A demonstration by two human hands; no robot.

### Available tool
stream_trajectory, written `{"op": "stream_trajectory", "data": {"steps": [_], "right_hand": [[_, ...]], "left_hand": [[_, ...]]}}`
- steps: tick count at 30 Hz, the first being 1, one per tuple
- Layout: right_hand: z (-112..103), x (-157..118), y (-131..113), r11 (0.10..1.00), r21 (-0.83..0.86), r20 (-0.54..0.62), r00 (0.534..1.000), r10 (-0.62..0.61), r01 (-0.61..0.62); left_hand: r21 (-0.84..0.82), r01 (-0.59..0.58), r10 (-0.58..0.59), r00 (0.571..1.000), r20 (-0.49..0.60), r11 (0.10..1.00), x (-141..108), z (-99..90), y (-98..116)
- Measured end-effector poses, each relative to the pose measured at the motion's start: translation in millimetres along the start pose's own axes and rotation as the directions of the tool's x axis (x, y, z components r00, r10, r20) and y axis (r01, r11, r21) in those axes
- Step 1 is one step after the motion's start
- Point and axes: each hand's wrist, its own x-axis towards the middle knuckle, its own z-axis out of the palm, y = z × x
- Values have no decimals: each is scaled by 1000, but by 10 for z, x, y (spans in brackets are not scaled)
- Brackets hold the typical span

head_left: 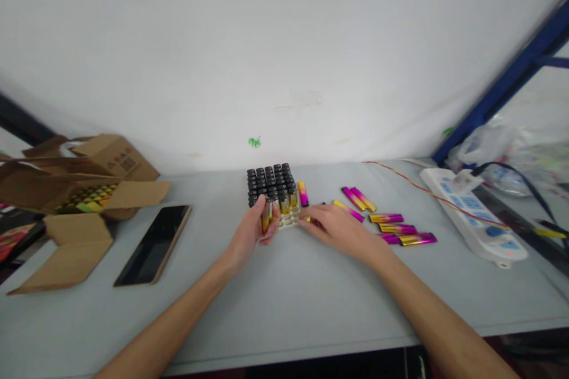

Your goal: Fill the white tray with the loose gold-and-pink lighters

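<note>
My left hand is closed around a yellow lighter at the front left of a pale tray. Rows of upright lighters with black tops fill the back of that tray, and a few yellow bodies show at its front. At the tray's right front corner, my right hand has its fingertips drawn together. A bit of yellow shows by those fingers, but what they grip is hidden. Just behind the right hand, a pink-and-yellow lighter lies against the tray's right side.
More pink-and-yellow lighters lie loose at the right. Beyond them are a white power strip, a red-yellow wire and plastic bags. On the left are a dark phone and an open cardboard box. A wall bounds the back.
</note>
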Motion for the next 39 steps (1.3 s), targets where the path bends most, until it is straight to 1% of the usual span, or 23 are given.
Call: {"op": "stream_trajectory", "data": {"steps": [2,4,6,7,8,9,11,13,15,18,20,22,24,26,29,31,33,36,37,39], "right_hand": [[37,3,-24,999,-27,31,999,-30,31],[59,2,-36,998,-53,51,998,-38,40],[67,-4,-39,997,-71,60,998,-35,39],[69,-8,-38,996,-77,66,997,-33,38],[72,-11,-37,996,-80,70,997,-29,35],[75,-14,-35,996,-83,71,997,-25,31],[82,-17,-32,996,-84,67,998,-17,23],[88,-16,-31,996,-87,70,997,-13,19],[88,-12,-31,996,-92,85,996,-8,16],[74,-9,-36,995,-96,108,994,1,10],[61,-9,-40,995,-99,117,993,11,1],[48,-10,-44,994,-105,131,991,26,-13],[39,-12,-46,994,-109,145,989,38,-22],[37,-12,-46,994,-108,155,987,47,-31],[48,-10,-41,994,-100,155,987,49,-34],[59,-7,-37,995,-91,143,989,39,-26],[63,-5,-29,996,-83,122,992,24,-13],[36,-6,-1,997,-74,92,996,7,0],[15,-8,16,998,-68,76,997,15,-10],[-38,-11,64,997,-52,21,998,58,-57]], "left_hand": [[3,-76,76,996,44,997,-16,0,65],[59,-175,171,984,56,983,-21,-9,154],[178,-269,266,963,42,946,-6,-19,258],[265,-313,314,949,41,912,10,-22,310],[363,-357,366,930,48,861,32,-21,361],[463,-400,422,905,62,791,59,-18,406],[636,-467,523,845,116,614,124,-7,474],[731,-501,568,801,190,462,202,5,500],[774,-518,559,786,263,364,282,8,485],[819,-524,512,782,355,232,383,-5,413],[854,-500,481,789,382,142,426,-20,363],[877,-475,459,796,394,72,449,-37,330],[880,-474,435,799,416,30,460,-56,319],[875,-483,406,803,435,17,467,-73,326],[883,-470,374,820,433,8,482,-80,343],[885,-465,351,825,442,-20,496,-68,335],[879,-472,368,806,464,-75,507,-50,299],[876,-458,458,752,474,-154,512,-39,215],[878,-447,480,740,471,-171,509,-42,189],[876,-435,489,730,478,-206,496,-52,158]]}}
